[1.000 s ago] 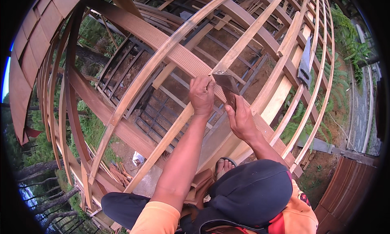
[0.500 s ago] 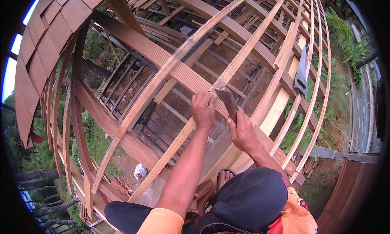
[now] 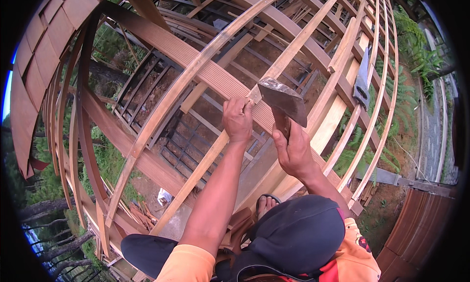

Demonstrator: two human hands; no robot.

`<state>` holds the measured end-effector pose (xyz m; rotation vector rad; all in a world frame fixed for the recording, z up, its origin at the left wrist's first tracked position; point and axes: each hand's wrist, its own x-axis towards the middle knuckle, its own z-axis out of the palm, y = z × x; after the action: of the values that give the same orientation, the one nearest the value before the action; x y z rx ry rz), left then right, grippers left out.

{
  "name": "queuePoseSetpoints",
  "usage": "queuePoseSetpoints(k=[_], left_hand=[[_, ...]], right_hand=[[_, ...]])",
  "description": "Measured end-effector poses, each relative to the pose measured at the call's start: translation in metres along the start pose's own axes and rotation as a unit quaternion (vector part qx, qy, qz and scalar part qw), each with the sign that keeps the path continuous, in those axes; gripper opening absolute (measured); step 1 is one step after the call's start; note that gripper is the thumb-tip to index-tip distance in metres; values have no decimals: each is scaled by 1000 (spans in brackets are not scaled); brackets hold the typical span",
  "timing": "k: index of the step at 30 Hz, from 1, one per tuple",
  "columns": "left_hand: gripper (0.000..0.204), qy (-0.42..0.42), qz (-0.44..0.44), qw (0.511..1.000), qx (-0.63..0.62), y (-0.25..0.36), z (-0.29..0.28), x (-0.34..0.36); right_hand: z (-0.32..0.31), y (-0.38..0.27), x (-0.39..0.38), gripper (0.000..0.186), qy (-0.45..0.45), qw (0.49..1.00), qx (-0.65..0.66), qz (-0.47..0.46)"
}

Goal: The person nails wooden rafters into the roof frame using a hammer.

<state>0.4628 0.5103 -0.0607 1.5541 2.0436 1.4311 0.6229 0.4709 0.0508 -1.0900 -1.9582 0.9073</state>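
My left hand [image 3: 238, 119] pinches its fingertips on a pale wooden slat [image 3: 196, 176] where the slat crosses a wide brown grooved beam [image 3: 161, 42]. Whether something small sits between the fingers I cannot tell. My right hand [image 3: 293, 152] grips the handle of a hatchet-like tool. Its dark metal head [image 3: 283, 99] hangs just right of and slightly above the left fingers, over the same crossing.
Curved wooden ribs and slats form an open lattice all around, with ground and greenery far below. A handsaw [image 3: 362, 81] hangs on a rib to the right. A sandalled foot [image 3: 267, 203] rests on a board below my hands. Wood offcuts [image 3: 139, 216] lie below.
The tool head has lifted a little up and to the right, away from the slat. My left hand keeps its pinch at the same crossing.
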Motion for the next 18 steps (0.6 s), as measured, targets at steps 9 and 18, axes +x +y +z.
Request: queuePoseSetpoints(k=[9, 18], left_hand=[[9, 8, 23, 1000, -2, -1, 2, 0], [8, 9, 0, 1000, -10, 4, 2, -1]], right_hand=[[2, 21, 30, 42, -164, 976, -105, 100], [5, 17, 15, 31, -22, 998, -51, 12]])
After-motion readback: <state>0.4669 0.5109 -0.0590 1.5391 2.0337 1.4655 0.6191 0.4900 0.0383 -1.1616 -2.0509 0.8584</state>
